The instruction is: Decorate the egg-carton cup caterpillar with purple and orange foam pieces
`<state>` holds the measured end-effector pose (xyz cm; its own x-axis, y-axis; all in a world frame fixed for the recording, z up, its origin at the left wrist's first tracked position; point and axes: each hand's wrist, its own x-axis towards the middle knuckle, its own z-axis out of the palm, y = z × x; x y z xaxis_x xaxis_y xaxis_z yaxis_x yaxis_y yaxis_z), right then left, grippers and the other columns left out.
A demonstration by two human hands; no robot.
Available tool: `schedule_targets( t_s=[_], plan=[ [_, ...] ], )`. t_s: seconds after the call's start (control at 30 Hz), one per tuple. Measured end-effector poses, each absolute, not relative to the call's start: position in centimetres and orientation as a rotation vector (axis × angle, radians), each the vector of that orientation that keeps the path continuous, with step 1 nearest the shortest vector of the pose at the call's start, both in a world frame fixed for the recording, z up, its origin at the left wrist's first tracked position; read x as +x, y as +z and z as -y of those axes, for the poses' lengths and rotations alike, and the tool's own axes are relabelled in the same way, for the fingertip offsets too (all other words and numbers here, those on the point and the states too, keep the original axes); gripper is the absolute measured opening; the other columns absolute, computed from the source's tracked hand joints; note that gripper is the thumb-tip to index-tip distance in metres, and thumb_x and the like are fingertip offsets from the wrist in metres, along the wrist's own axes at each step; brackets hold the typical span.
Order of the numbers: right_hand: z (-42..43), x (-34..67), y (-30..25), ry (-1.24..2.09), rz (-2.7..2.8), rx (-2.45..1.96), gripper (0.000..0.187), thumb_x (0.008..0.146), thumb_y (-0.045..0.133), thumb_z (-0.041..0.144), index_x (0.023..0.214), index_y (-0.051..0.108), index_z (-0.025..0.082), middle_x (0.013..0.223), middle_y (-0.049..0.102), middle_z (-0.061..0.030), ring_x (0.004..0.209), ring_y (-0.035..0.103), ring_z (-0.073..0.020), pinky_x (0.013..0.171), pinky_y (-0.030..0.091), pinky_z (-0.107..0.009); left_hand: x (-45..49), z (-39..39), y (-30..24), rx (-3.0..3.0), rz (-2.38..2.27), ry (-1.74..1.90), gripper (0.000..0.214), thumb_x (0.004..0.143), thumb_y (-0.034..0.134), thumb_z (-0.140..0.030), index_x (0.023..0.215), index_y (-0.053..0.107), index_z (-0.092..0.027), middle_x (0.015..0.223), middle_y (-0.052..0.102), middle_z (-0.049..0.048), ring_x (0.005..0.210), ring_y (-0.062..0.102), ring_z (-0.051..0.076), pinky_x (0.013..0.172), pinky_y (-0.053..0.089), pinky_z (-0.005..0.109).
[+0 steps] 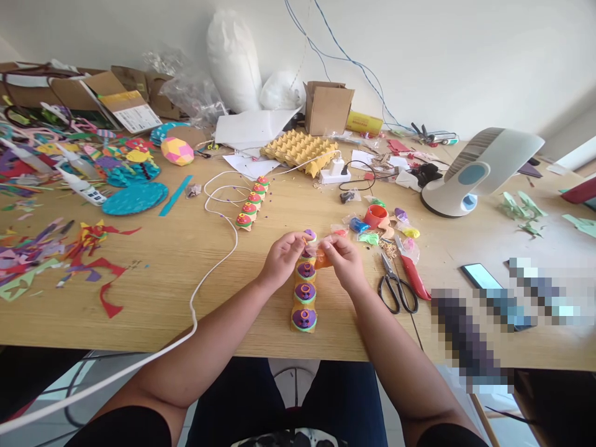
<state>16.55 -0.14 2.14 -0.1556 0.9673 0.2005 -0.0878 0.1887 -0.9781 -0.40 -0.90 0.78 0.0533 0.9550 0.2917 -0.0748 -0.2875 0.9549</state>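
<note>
A row of egg-carton cups (304,297) topped with purple discs lies on the wooden table (186,261) in front of me, running away from me. My left hand (283,257) pinches at the far end of the row, fingers closed near a purple-topped cup (310,235). My right hand (343,257) is closed on a small clear packet with orange material (321,259), held just right of the row. The two hands nearly touch above the row's far cups.
Scissors (395,287) and a red-handled cutter (413,275) lie right of my hands, with small clay packets (369,238) and an orange tape roll (375,215). A second cup row (252,203), white cable (218,248), fan (479,171), phone (479,275), egg tray (298,149) and paper scraps (69,248) surround.
</note>
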Motion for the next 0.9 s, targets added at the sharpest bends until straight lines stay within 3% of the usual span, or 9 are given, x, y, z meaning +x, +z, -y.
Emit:
schedule_targets(
  t_s=[0.1, 0.27, 0.4, 0.7, 0.9],
  plan=[
    [-0.6, 17.0, 2.2, 1.311, 1.153, -0.911, 0.03, 0.08, 0.073, 0.049, 0.079, 0.063, 0.021, 0.075, 0.063, 0.0005, 0.066, 0.057, -0.0126, 0.063, 0.05, -0.026, -0.4, 0.5, 0.5, 1.322, -1.01, 1.493, 0.042, 0.094, 0.053, -0.058, 0.103, 0.069, -0.02, 0.082, 0.065, 0.0032, 0.069, 0.056, 0.013, 0.064, 0.046, 0.024],
    [-2.3, 18.4, 2.1, 1.436, 0.754, -0.814, 0.032, 0.075, 0.079, 0.046, 0.082, 0.058, 0.022, 0.076, 0.066, 0.0023, 0.071, 0.065, -0.0139, 0.066, 0.055, -0.027, -0.5, 0.0, 0.0, 1.189, -1.039, 1.585, 0.031, 0.093, 0.06, -0.047, 0.11, 0.064, -0.022, 0.083, 0.061, 0.0002, 0.068, 0.052, 0.009, 0.061, 0.043, 0.02],
    [-3.2, 19.7, 2.3, 1.414, 0.64, -0.783, 0.033, 0.068, 0.085, 0.037, 0.081, 0.059, 0.021, 0.076, 0.065, 0.0033, 0.071, 0.066, -0.0119, 0.067, 0.055, -0.025, -0.5, -0.3, -0.1, 1.148, -1.052, 1.607, 0.027, 0.092, 0.06, -0.043, 0.104, 0.065, -0.02, 0.082, 0.062, 0.0006, 0.066, 0.051, 0.009, 0.06, 0.042, 0.019],
    [-3.9, 23.3, 2.8, 0.549, 0.883, -1.162, 0.032, 0.08, 0.072, 0.047, 0.073, 0.064, 0.016, 0.068, 0.064, -0.0002, 0.065, 0.056, -0.0126, 0.065, 0.046, -0.027, -0.4, -0.4, 0.0, 1.088, -1.013, 1.603, 0.023, 0.092, 0.059, -0.041, 0.096, 0.063, -0.019, 0.079, 0.062, 0.0002, 0.065, 0.05, 0.008, 0.058, 0.04, 0.018],
    [-4.4, 23.8, 2.1, 0.412, 1.381, -1.478, 0.029, 0.089, 0.057, 0.042, 0.08, 0.068, 0.016, 0.073, 0.066, -0.0049, 0.071, 0.057, -0.0186, 0.073, 0.046, -0.034, -0.3, -0.3, -0.1, 1.113, -1.008, 1.552, 0.029, 0.092, 0.059, -0.046, 0.094, 0.062, -0.018, 0.078, 0.061, 0.0005, 0.064, 0.049, 0.009, 0.056, 0.039, 0.019]
  ],
)
